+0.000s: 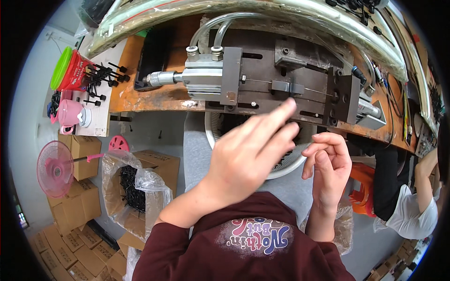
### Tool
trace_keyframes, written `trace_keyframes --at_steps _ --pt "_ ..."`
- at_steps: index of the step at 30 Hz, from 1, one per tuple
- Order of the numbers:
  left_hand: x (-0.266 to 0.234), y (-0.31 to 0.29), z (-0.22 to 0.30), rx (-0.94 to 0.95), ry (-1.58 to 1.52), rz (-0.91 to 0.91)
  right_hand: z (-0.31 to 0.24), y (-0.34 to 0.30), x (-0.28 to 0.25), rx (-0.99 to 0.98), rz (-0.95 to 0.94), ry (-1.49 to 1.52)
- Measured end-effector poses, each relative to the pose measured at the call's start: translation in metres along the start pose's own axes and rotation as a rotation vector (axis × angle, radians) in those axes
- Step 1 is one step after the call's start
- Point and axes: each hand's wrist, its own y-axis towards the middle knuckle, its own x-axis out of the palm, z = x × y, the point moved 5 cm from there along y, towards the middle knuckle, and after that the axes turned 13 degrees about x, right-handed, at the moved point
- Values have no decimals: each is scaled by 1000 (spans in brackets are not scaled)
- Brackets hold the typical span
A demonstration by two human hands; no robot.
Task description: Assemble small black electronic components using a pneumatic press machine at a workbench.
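My left hand (248,150) reaches over a white basket (210,125) on my lap, fingers stretched out toward a dark metal fixture (262,70). Its fingertips come close to a small grey holder block (281,86) at the fixture's middle; whether they touch it I cannot tell. Thin metal rods point at this block from both sides, and a silver air cylinder (204,79) is mounted at the left. Beside the basket, my right hand (330,161) is raised with loosely bent fingers, the thumb apart, and nothing visible in it. Dark contents of the basket are mostly hidden under my hands.
Black plastic parts (101,77) lie at the bench's left, near a pink cup (70,114). A pink fan (55,168) and a plastic-lined carton (133,187) of black parts stand at left. Another person's arm (424,180) and an orange stool (363,189) are at right.
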Motion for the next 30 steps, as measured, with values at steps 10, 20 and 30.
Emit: trace_keyframes --at_steps 10,20,30 --pt "19 10 -13 -18 263 -210 0 -8 -1 20 67 -139" --pt "16 18 -13 -53 275 -271 1 -13 -2 76 63 -186" --pt "13 13 -15 1 163 -210 108 -100 -54 9 -264 -1200"
